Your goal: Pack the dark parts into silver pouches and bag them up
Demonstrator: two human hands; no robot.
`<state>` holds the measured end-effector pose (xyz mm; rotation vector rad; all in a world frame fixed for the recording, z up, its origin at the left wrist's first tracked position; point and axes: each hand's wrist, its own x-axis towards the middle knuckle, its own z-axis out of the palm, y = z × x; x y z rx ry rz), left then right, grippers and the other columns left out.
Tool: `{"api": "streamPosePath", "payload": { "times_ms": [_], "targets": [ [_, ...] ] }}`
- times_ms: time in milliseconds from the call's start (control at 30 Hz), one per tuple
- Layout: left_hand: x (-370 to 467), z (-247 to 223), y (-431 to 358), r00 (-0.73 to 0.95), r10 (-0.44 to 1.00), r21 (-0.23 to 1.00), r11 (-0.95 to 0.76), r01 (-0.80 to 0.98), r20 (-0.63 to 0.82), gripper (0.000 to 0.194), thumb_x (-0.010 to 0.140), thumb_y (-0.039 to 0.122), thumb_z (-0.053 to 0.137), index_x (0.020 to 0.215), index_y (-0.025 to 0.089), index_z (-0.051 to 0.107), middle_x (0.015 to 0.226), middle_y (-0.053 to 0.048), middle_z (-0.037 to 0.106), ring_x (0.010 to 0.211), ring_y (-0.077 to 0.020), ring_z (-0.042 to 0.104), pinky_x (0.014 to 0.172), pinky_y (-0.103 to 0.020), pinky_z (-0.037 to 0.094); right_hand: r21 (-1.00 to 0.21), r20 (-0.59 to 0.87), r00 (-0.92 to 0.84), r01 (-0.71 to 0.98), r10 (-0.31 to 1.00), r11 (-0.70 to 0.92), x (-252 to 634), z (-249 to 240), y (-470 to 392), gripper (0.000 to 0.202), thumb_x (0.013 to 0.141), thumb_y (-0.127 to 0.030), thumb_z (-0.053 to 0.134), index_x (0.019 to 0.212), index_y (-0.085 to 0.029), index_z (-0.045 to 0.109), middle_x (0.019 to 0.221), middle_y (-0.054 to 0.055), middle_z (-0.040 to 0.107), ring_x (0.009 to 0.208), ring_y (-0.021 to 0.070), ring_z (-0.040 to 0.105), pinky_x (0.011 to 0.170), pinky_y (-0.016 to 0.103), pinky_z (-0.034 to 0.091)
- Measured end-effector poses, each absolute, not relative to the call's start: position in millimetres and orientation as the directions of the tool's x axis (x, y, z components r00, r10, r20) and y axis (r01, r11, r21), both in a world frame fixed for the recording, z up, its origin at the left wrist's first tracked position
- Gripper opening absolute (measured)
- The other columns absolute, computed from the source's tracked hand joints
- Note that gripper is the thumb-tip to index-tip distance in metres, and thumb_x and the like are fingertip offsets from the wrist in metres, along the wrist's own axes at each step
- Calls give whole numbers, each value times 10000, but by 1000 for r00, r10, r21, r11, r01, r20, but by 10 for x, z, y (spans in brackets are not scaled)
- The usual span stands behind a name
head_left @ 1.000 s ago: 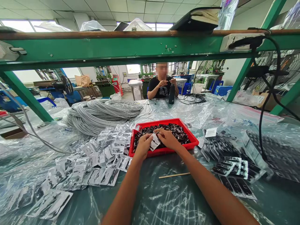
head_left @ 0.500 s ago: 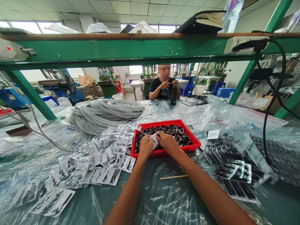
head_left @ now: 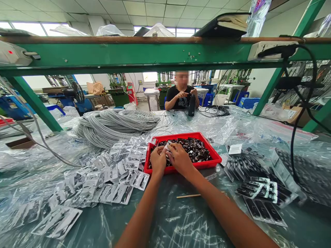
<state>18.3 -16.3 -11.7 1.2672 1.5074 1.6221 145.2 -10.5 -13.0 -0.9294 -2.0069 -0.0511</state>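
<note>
Both hands meet over the near side of a red tray (head_left: 210,151), which is filled with small dark shiny pieces (head_left: 193,148). Between them is a small silvery-white packet (head_left: 168,145), partly covered by the fingers. My left hand (head_left: 158,160) is closed on its left edge. My right hand (head_left: 179,159) has its fingers curled round the other side. What the packet contains cannot be made out. On the plastic-covered table to the left lie many similar flat packets (head_left: 113,193) with dark shapes in them.
A big grey cable coil (head_left: 113,125) lies behind the packets. Dark packaged strips (head_left: 266,189) are piled at right. A thin wooden stick (head_left: 188,196) lies under my right forearm. A green beam (head_left: 129,55) crosses above the table; a person (head_left: 181,94) sits opposite.
The packet has tipped more upright between my hands, and my fingers have shifted round it. My right hand has moved slightly left and down. The person opposite has moved their hands a little.
</note>
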Motion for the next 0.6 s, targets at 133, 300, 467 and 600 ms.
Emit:
{"api": "streamPosePath", "payload": {
  "times_ms": [133, 300, 467, 600],
  "targets": [
    [199, -103, -175, -263, 944, 962, -240, -131, 200, 442, 638, 466, 746, 921, 132, 687, 824, -81, 732, 691, -178, 657, 649, -281, 505, -539, 671, -219, 511, 708, 669, 1440, -110, -83, 227, 921, -259, 586, 1089, -179, 716, 1048, 122, 697, 968, 243, 656, 895, 393, 537],
    [94, -53, -170, -63, 968, 965, -249, -77, 245, 410, 657, 454, 765, 918, 141, 723, 836, -74, 742, 713, -180, 656, 675, -286, 507, -747, 498, -229, 377, 837, 548, 1629, -17, 10, 147, 837, -265, 667, 904, -180, 765, 895, 89, 754, 809, 219, 707, 769, 334, 559],
    [72, 35, -209, -224, 902, 868, -249, 429, 369, 208, 787, 314, 625, 882, 169, 741, 890, -86, 751, 785, -224, 657, 799, -350, 493, -820, 454, -201, 287, 868, 495, 1725, -73, 102, 163, 768, -214, 608, 867, -163, 727, 805, 49, 744, 741, 201, 710, 747, 329, 577],
    [38, 45, -207, -354, 871, 881, -166, 443, 342, 173, 790, 216, 595, 854, 175, 751, 931, -103, 749, 956, -268, 665, 948, -384, 454, -725, 531, -110, 455, 840, 518, 1731, -125, 138, 282, 768, -137, 515, 986, -148, 694, 933, 83, 720, 873, 222, 692, 858, 391, 569]
  ]
}}
